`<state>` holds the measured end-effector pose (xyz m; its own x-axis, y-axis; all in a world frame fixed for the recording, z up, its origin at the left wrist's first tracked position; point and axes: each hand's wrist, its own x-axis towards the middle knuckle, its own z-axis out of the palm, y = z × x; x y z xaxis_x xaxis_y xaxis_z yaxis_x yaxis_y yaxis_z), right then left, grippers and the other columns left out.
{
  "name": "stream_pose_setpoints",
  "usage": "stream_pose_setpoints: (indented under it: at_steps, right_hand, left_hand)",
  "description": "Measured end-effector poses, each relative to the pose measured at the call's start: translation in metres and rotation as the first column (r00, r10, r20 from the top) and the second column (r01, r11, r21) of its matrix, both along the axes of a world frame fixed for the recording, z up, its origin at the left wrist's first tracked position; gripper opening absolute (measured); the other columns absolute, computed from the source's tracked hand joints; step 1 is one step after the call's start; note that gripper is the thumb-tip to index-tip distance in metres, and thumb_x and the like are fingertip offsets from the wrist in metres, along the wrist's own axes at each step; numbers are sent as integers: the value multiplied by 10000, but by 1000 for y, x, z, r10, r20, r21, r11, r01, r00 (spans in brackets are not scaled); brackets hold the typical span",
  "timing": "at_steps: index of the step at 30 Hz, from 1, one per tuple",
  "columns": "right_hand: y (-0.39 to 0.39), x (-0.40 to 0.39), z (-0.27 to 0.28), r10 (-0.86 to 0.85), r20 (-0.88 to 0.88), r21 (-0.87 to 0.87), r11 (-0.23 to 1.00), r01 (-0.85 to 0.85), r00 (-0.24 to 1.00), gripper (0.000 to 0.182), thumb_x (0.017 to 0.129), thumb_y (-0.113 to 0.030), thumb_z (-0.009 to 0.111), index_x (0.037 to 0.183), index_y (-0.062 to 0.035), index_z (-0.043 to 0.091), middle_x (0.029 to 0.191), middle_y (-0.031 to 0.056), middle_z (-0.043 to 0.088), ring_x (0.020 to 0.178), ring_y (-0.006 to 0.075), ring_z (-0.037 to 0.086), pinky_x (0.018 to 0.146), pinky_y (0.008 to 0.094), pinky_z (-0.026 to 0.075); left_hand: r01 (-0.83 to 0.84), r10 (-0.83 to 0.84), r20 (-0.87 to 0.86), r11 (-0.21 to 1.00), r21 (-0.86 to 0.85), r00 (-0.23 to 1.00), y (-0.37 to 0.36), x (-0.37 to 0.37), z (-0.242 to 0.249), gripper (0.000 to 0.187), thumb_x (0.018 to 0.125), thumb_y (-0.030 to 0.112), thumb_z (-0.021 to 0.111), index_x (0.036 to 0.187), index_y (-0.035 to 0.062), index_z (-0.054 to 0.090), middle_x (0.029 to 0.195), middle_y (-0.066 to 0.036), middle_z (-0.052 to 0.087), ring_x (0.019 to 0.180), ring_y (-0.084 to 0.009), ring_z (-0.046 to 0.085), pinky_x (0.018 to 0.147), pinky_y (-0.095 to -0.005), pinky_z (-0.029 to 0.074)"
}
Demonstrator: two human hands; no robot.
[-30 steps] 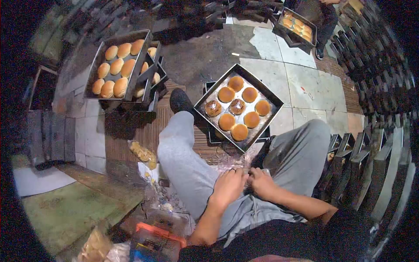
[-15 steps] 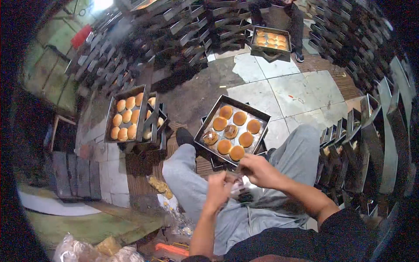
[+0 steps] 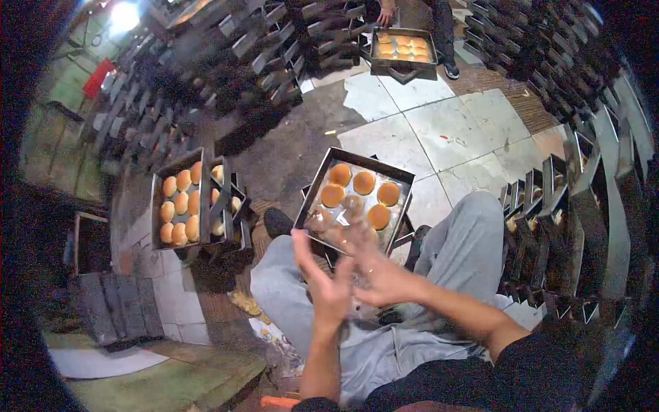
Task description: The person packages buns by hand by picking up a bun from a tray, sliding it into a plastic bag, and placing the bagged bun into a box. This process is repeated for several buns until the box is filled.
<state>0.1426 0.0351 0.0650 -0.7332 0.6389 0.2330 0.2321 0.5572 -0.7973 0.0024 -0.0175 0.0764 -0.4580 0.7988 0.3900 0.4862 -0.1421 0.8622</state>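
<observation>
In front of my knees a square metal tray holds several round browned buns. Shiny clear plastic overlaps the near-left buns and blurs them. My left hand is raised at the tray's near edge, its fingers spread apart with nothing visible gripped. Right beside it, my right hand is smeared by motion, its fingers reaching up over the near edge of the tray by the plastic; I cannot tell whether it grips the plastic.
To the left, another tray of buns rests on stacked trays. Farther off, a person's hand is at a tray of buns. Stacked dark metal trays line the right side. Light tiles cover part of the floor.
Both hands were closed and low over my lap; they have come up and together at the tray's near edge. The left fingers have spread. Shiny plastic now overlaps the buns. The view has shifted slightly.
</observation>
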Motion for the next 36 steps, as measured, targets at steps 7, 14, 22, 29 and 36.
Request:
stream_pose_setpoints:
  at_steps: [7, 14, 22, 29, 36]
  right_hand:
    - [24, -112, -98, 78, -187, -48, 995, -88, 979, 387, 805, -71, 627, 1174, 47, 646, 1133, 250, 649, 1028, 441, 637, 914, 506, 522]
    - [279, -95, -358, -396, 745, 214, 904, 370, 536, 528, 981, -385, 579, 1356, -16, 537, 1300, 312, 553, 1164, 484, 590, 948, 545, 532]
    - [231, -60, -351, -469, 582, 217, 877, 429, 664, 566, 863, -450, 738, 1180, 6, 633, 1156, 231, 652, 1033, 397, 658, 897, 494, 535]
    - [87, -31, -238, -556, -181, -925, 376, 51, 811, 594, 952, -350, 698, 1403, -22, 495, 1248, 97, 646, 1084, 208, 684, 874, 343, 577]
    - [13, -39, -9, -5, -299, -600, 778, -184, 954, 574, 876, -107, 777, 1382, 3, 527, 1309, 187, 632, 1120, 288, 680, 955, 354, 546]
  left_hand:
    - [-458, 559, 719, 810, -367, 413, 16, -134, -50, 568, 1064, 424, 502, 1467, 26, 456, 1508, -193, 507, 1344, -313, 542, 1051, -456, 494]
    - [-121, -362, 932, 926, 358, -11, -46, -187, -71, 674, 1070, 513, 433, 1574, 86, 299, 1578, -254, 363, 1412, -473, 427, 1079, -592, 457]
    - [-311, -73, 994, 946, 96, 87, -21, -158, -31, 723, 1063, 464, 454, 1629, 100, 193, 1676, -267, 125, 1472, -532, 291, 1136, -649, 392]
    - [-351, -149, 978, 917, 191, 145, -14, -132, -62, 451, 1066, 387, 516, 1377, 60, 534, 1503, -301, 457, 1383, -554, 426, 1090, -628, 461]
    - [-283, -140, 985, 945, 164, 102, 7, -104, -53, 497, 1080, 496, 424, 1382, 112, 511, 1426, -236, 553, 1272, -520, 559, 1012, -649, 516]
